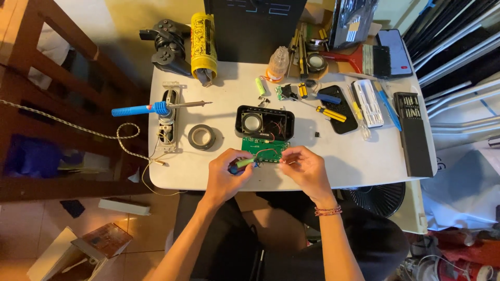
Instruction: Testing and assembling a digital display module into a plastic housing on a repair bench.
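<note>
A small white desk (364, 156) crowded with repair gear fills the middle of the frame, above a tiled floor and beside a wooden chair frame at the left. At the lower centre a person's left hand (225, 174) is closed around a green-handled tool (245, 162), its tip aimed right and slightly upward toward a green circuit board (264, 149); the tool's long axis runs nearly level across the frame. The right hand (304, 165) pinches thin wires (271, 152) leading off the board's near edge. The board lies flat at the desk's front, its long side left to right, just below an opened black speaker case (264, 122) with its round driver showing. The work appears to be at the wiring stage on the board; the next move would call for a steady tip and a firm hold on the wires, so neither slips. A blue-handled soldering iron (156, 108) rests on a stand at left, pointing right, near a roll of black tape (201, 137). Screwdrivers (330, 113) lie at upper right.
</note>
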